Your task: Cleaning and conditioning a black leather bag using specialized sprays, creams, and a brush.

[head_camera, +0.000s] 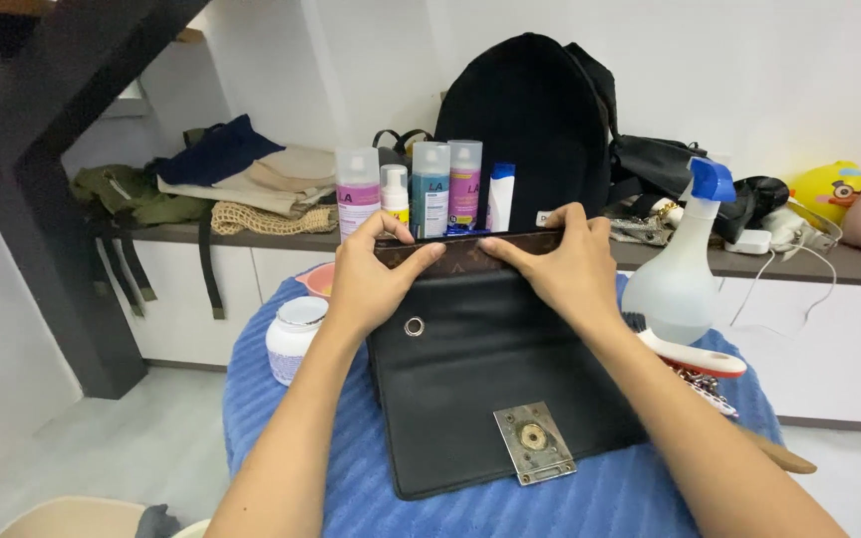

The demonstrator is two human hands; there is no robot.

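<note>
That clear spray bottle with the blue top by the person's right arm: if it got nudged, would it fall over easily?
Probably fairly easily. The spray bottle is tall, with a narrow neck and a blue trigger head, so it looks top-heavy. It stands on the soft blue towel, likely unsteady footing. How much liquid it holds is unclear; if nearly empty, it would be light and tip sooner.

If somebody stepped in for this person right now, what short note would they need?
Left hand and right hand: both grip the top edge of the black handbag, thumbs along its brown patterned rim.
The handbag lies flap open on the blue towel, metal clasp plate facing up.
White jar sits left, spray bottle right; neither is touched.
</note>
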